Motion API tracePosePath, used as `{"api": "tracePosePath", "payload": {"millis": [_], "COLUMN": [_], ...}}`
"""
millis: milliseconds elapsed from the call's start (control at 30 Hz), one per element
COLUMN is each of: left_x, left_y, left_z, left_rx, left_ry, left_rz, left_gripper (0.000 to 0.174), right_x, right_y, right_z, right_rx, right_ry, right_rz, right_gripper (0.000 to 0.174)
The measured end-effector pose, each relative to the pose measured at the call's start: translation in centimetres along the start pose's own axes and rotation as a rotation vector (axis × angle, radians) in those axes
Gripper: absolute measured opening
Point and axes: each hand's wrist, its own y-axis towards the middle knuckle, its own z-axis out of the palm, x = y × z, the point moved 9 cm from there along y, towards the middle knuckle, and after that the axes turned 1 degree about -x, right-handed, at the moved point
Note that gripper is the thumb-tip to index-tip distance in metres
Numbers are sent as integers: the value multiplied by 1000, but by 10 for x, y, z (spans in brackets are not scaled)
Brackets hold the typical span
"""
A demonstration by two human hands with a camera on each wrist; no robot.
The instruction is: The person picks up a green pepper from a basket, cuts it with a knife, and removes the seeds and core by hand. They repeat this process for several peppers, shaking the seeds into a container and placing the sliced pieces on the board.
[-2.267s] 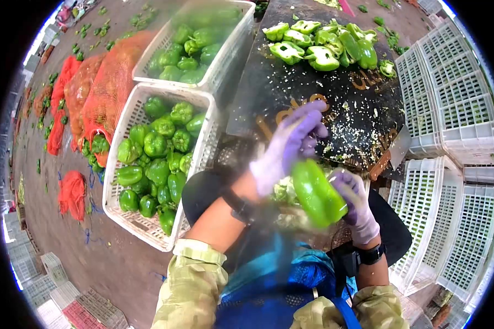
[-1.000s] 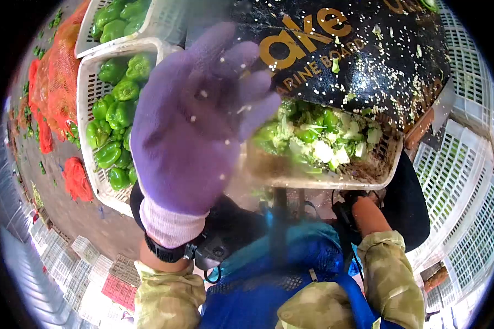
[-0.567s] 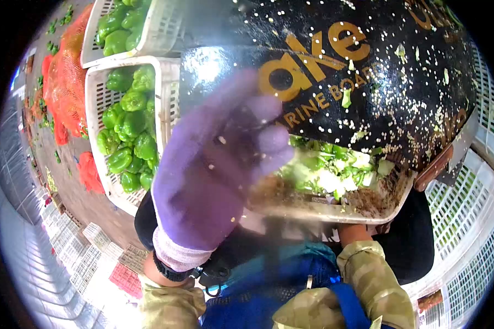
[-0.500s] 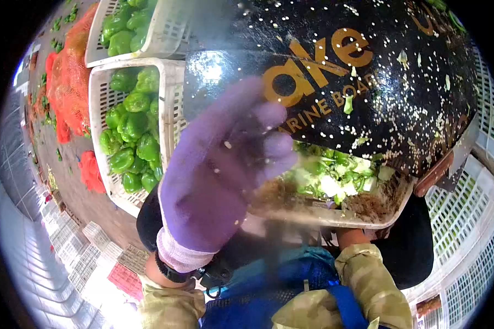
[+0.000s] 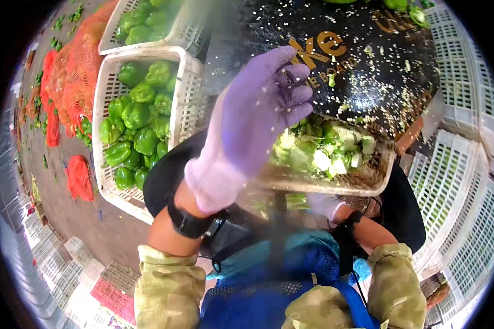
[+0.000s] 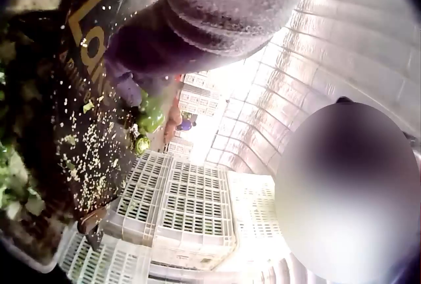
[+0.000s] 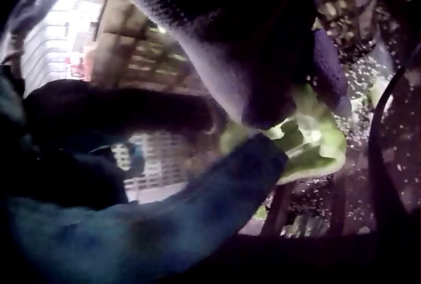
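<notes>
My left hand (image 5: 252, 112), in a purple and white glove, is raised over the near left part of the black board (image 5: 389, 71), fingers loosely bent and holding nothing. The left wrist view shows this hand (image 6: 154, 47) with green peppers (image 6: 152, 114) beyond its fingertips. Lower down, my right hand (image 5: 325, 205) is mostly hidden below the rim of a white crate (image 5: 335, 188) of pepper scraps (image 5: 335, 153). In the dark right wrist view the gloved right hand (image 7: 253, 54) grips a cut-open green pepper (image 7: 322, 146).
Two white crates of whole green peppers stand at the left, the nearer crate (image 5: 107, 181) beside my leg. Stacked white crates (image 5: 450, 181) line the right. A brown-handled blade (image 5: 409, 136) lies at the board's right edge. Red mesh bags (image 5: 88, 71) lie far left.
The large green pepper between my hands earlier is gone from the head view. My right hand has dropped below the scrap crate. My left hand looks smaller and a little farther right than a second ago.
</notes>
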Motion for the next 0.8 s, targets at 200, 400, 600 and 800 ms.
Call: {"api": "tracePosePath", "payload": {"millis": [200,400,600,800], "left_x": [-7,1,15,25], "left_y": [0,-17,-58,-24], "left_z": [-15,-18,46,16], "left_rx": [-85,85,601,377], "left_ry": [88,72,195,165], "left_rz": [59,-13,-124,33], "left_gripper": [37,42,59,53], "right_x": [96,100,131,173], "right_y": [-98,-172,-184,-183], "right_z": [-59,-163,-196,-196], "right_rx": [-282,-767,-779,-695], "right_ry": [-617,296,1037,928], "right_rz": [-171,-327,-248,-536], "right_gripper": [46,35,32,56]}}
